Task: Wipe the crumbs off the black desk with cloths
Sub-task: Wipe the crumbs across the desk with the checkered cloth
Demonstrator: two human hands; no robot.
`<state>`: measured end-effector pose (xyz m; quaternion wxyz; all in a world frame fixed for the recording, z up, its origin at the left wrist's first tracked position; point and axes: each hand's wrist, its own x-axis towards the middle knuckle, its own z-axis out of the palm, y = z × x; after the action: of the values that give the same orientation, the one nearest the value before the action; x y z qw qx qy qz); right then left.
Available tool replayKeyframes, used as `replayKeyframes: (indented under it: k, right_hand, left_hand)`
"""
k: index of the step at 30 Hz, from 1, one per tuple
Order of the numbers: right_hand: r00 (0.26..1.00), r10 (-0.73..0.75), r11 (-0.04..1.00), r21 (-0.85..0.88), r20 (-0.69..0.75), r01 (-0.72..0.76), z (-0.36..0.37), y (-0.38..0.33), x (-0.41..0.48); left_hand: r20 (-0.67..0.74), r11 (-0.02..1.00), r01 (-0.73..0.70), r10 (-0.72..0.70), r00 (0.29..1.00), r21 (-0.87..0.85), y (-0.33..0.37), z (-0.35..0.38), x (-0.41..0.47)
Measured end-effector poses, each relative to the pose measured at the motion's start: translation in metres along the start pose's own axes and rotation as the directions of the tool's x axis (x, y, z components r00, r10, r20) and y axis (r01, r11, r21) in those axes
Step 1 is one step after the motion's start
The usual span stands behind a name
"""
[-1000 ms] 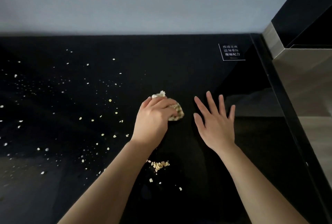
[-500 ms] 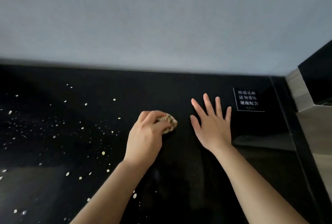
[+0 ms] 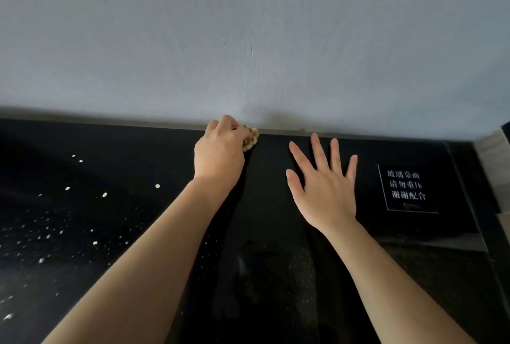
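My left hand point(image 3: 219, 151) grips a small bunched beige cloth point(image 3: 250, 138) and holds it at the far edge of the black desk point(image 3: 270, 205), right where the desk meets the wall. Most of the cloth is hidden under my fingers. My right hand point(image 3: 324, 187) lies flat on the desk with fingers spread, to the right of the cloth and apart from it. Pale crumbs point(image 3: 103, 195) lie scattered over the left part of the desk.
A grey wall point(image 3: 248, 39) rises straight behind the desk. A small sign with white characters point(image 3: 407, 187) sits on the desk at the right. A dark panel and pale ledge point(image 3: 494, 155) border the desk's right side.
My left hand has pushed the cloth away from me, from mid-desk to the desk's far edge at the wall. My right hand slid forward too, still flat. The view tilted upward.
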<state>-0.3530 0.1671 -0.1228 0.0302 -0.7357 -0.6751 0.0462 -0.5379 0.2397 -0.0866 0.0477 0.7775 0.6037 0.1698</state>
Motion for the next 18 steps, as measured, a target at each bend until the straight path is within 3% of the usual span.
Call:
replayKeyframes:
  k: [7, 12, 18]
  right_hand:
    - [0.999, 0.017, 1.000, -0.019, 0.042, -0.017, -0.005, -0.001, -0.002]
    - [0.997, 0.047, 0.999, 0.024, 0.055, -0.048, -0.007, -0.008, -0.007]
    - [0.999, -0.007, 1.000, 0.004, 0.041, 0.007, -0.001, -0.036, -0.043]
  left_hand:
    - [0.100, 0.984, -0.168, 0.173, 0.980, -0.054, -0.004, -0.020, -0.062]
    - [0.066, 0.957, -0.264, 0.273, 0.960, -0.119, 0.000, -0.031, -0.132]
    - [0.070, 0.951, -0.249, 0.265, 0.962, -0.185, -0.010, -0.049, -0.163]
